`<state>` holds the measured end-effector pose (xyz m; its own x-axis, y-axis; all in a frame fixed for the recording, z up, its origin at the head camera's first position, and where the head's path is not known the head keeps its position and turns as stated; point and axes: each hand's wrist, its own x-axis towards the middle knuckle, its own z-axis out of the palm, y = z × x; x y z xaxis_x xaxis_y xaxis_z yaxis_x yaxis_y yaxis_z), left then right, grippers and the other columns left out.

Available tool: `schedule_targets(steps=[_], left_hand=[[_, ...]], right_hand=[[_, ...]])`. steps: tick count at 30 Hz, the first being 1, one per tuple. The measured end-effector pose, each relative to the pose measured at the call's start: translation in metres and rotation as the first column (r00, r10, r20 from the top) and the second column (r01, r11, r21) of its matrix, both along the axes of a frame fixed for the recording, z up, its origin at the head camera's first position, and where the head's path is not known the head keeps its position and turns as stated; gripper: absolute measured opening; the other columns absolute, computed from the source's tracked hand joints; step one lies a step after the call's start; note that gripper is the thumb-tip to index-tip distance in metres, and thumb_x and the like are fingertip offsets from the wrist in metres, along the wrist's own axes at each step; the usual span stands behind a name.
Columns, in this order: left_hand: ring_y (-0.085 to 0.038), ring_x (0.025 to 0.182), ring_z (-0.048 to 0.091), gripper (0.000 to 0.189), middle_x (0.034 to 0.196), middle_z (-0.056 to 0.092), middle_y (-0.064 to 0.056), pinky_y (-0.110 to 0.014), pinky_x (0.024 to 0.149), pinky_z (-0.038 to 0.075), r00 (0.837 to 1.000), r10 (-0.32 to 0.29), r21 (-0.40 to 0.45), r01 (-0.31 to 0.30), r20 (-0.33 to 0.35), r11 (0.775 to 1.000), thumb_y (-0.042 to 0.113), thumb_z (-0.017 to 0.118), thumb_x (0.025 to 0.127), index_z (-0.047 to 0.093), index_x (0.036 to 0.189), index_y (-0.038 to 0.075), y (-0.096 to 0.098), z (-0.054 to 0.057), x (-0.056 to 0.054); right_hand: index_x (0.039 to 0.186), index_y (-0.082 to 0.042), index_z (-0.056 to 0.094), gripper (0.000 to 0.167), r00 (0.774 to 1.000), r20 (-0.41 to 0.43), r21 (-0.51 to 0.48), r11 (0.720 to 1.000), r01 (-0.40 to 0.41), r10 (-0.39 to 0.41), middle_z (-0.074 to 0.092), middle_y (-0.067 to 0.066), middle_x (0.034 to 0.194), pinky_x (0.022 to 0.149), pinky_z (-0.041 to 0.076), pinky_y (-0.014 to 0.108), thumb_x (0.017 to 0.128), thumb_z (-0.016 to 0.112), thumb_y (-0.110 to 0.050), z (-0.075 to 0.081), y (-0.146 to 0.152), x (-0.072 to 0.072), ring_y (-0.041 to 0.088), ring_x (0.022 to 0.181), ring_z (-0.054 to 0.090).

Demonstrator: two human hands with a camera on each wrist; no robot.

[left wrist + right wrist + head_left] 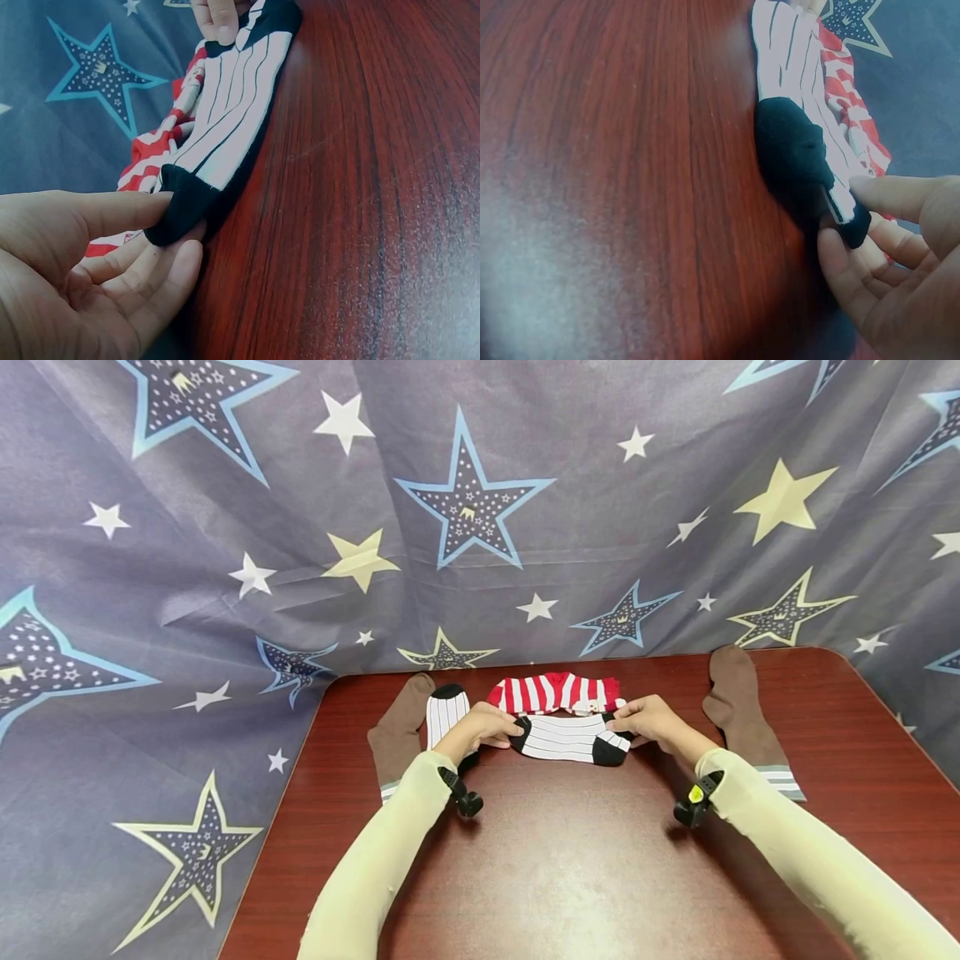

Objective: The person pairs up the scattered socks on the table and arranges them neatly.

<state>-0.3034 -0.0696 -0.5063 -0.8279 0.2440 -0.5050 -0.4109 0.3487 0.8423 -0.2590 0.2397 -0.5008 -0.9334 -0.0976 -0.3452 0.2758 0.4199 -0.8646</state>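
A white sock with thin black stripes and black heel and ends stretches sideways between my two hands. My left hand pinches its left black end; in the left wrist view the thumb is on top and the fingers are beneath. My right hand pinches the opposite black end, beside the black heel patch. Right behind this sock lies a red-and-white striped sock. A second white striped sock lies by my left hand, which partly hides it.
At the left of the table lies a brown sock, its cuff partly behind my left sleeve. Another brown sock lies at the right, near my right forearm. A star-patterned cloth hangs along the table's back edge.
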Motion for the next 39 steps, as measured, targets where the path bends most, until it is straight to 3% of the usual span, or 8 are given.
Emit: schedule_targets(steps=[10, 18, 22, 28, 33, 39], left_hand=[[-0.008, 0.069, 0.066, 0.033, 0.086, 0.073, -0.008, -0.022, 0.060, 0.061, 0.998, 0.036, 0.006, -0.036, -0.043, 0.999, -0.004, 0.077, 0.082, 0.065, 0.113, -0.010, 0.003, 0.000, -0.002], [-0.009, 0.059, 0.059, 0.039, 0.082, 0.063, -0.002, -0.019, 0.055, 0.057, 0.996, 0.040, -0.046, -0.044, -0.076, 0.998, -0.004, 0.081, 0.080, 0.066, 0.115, -0.011, 0.006, 0.002, -0.001], [-0.009, 0.056, 0.058, 0.032, 0.084, 0.063, -0.003, -0.020, 0.055, 0.058, 0.992, 0.032, -0.104, -0.045, -0.121, 0.994, -0.005, 0.082, 0.079, 0.068, 0.107, -0.010, 0.009, 0.004, 0.000], [-0.009, 0.052, 0.059, 0.024, 0.085, 0.065, -0.005, -0.023, 0.055, 0.059, 0.980, 0.017, -0.240, -0.066, -0.198, 0.968, -0.002, 0.087, 0.074, 0.072, 0.093, -0.004, 0.015, 0.005, -0.003], [-0.010, 0.053, 0.064, 0.024, 0.086, 0.073, -0.006, -0.024, 0.056, 0.060, 0.977, -0.011, -0.342, -0.064, -0.212, 0.938, 0.004, 0.089, 0.073, 0.075, 0.092, 0.001, 0.018, 0.001, -0.008], [-0.011, 0.054, 0.065, 0.021, 0.080, 0.073, -0.007, -0.024, 0.055, 0.060, 0.966, -0.064, -0.387, -0.038, -0.249, 0.921, 0.005, 0.090, 0.073, 0.075, 0.087, 0.000, 0.020, 0.002, -0.006]], right_hand=[[0.118, 0.015, 0.064, 0.037, 1.000, -0.004, 0.022, 1.000, 0.002, -0.002, 0.064, -0.002, 0.086, 0.066, 0.062, 0.033, 0.091, 0.074, -0.009, 0.003, -0.003, -0.004, 0.007, 0.076, 0.056], [0.103, 0.014, 0.069, 0.028, 0.994, -0.111, 0.101, 0.995, 0.017, -0.006, 0.066, 0.004, 0.088, 0.061, 0.062, 0.034, 0.086, 0.078, -0.006, 0.003, -0.004, -0.007, 0.006, 0.071, 0.058], [0.098, 0.013, 0.069, 0.024, 0.988, -0.152, 0.129, 0.992, 0.007, 0.013, 0.065, 0.003, 0.084, 0.058, 0.061, 0.033, 0.085, 0.079, -0.005, 0.002, -0.004, -0.008, 0.007, 0.069, 0.057], [0.091, 0.011, 0.069, 0.021, 0.980, -0.199, 0.180, 0.984, 0.014, 0.022, 0.064, 0.004, 0.079, 0.054, 0.060, 0.032, 0.083, 0.081, -0.005, 0.001, -0.005, -0.009, 0.008, 0.065, 0.057], [0.086, 0.008, 0.069, 0.020, 0.973, -0.231, 0.214, 0.976, 0.032, 0.019, 0.064, 0.004, 0.076, 0.051, 0.059, 0.030, 0.081, 0.083, -0.006, -0.001, -0.005, -0.011, 0.009, 0.060, 0.058], [0.084, 0.004, 0.070, 0.020, 0.971, -0.239, 0.265, 0.963, 0.051, 0.014, 0.064, 0.002, 0.074, 0.049, 0.057, 0.027, 0.079, 0.084, -0.008, -0.005, -0.005, -0.011, 0.010, 0.058, 0.057]])
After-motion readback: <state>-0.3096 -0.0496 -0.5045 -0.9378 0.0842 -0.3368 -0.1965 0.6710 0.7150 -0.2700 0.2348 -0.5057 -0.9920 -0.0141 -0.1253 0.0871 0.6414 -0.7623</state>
